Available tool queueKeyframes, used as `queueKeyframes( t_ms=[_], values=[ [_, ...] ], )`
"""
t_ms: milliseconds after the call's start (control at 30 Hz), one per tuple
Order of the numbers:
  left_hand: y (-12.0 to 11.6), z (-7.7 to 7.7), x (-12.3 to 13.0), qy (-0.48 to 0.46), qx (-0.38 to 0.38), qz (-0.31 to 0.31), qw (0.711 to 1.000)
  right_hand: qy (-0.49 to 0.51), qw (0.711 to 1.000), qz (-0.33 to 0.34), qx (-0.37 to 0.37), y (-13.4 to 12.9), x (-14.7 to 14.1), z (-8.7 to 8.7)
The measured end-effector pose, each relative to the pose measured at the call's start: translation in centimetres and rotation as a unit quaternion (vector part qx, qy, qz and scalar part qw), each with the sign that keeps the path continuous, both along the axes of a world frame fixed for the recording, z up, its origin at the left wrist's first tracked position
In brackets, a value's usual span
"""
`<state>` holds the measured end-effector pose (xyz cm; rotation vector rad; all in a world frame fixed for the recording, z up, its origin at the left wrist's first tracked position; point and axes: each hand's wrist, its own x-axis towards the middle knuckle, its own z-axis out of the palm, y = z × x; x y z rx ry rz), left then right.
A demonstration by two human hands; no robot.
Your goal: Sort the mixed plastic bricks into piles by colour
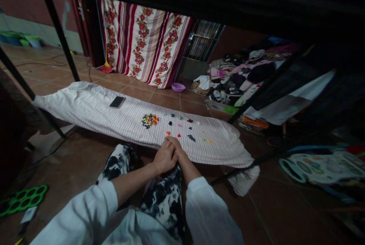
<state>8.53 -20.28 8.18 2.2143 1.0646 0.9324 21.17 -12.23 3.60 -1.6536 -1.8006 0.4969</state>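
Note:
My left hand (165,157) and my right hand (174,143) rest together over my lap, at the near edge of a striped cloth (97,117). Both look closed, fingers curled, and no object shows in either; the left partly overlaps the right. Beyond them on the cloth lies a heap of small multicoloured pieces (150,120). To its right, small groups are spread out by colour, among them dark green (172,115), pink (180,125), red (179,135), grey (191,137) and yellow (210,141). A dark phone (117,102) lies on the cloth's left part.
Black metal bars (58,28) frame the cloth-covered surface. Behind it are a floral curtain (145,39), a purple basin (178,87) and a pile of clothes (242,73). A green holder (24,199) lies on the floor at left.

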Motion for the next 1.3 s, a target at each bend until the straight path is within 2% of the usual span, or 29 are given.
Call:
queueKeyframes(
  t_ms=[133,300,400,567,767,900,1100,1200,1300],
  values=[
    [-0.8,-0.1,0.6,0.011,-0.056,0.002,0.998,-0.024,0.999,-0.003,-0.03,-0.5,-0.2,0.8],
    [-0.7,0.3,1.4,0.001,-0.023,0.056,0.998,-0.073,0.996,0.021,-0.041,-0.7,0.2,2.2],
    [0.0,0.9,1.1,0.019,-0.013,0.047,0.999,-0.093,0.994,0.04,-0.042,-0.7,0.2,2.8],
    [0.2,0.7,0.3,0.05,-0.003,0.03,0.998,-0.138,0.984,0.021,-0.108,-0.1,-0.2,2.7],
    [0.8,0.7,0.1,0.0,-0.022,0.009,1.0,-0.165,0.982,-0.024,-0.088,1.3,-0.1,2.3],
    [3.9,0.1,-0.7,-0.029,-0.081,0.04,0.996,-0.15,0.985,-0.046,-0.071,4.3,-0.4,3.0],
    [10.8,-2.6,-4.0,-0.063,-0.099,0.218,0.969,-0.113,0.99,-0.067,-0.059,10.4,-2.0,3.7],
    [13.7,-3.7,-5.5,-0.073,-0.093,0.299,0.947,-0.095,0.99,-0.078,-0.064,12.7,-2.6,3.1],
    [16.0,-4.5,-6.3,-0.082,-0.089,0.35,0.929,-0.093,0.991,-0.075,-0.06,14.1,-2.7,2.1]
  ],
)
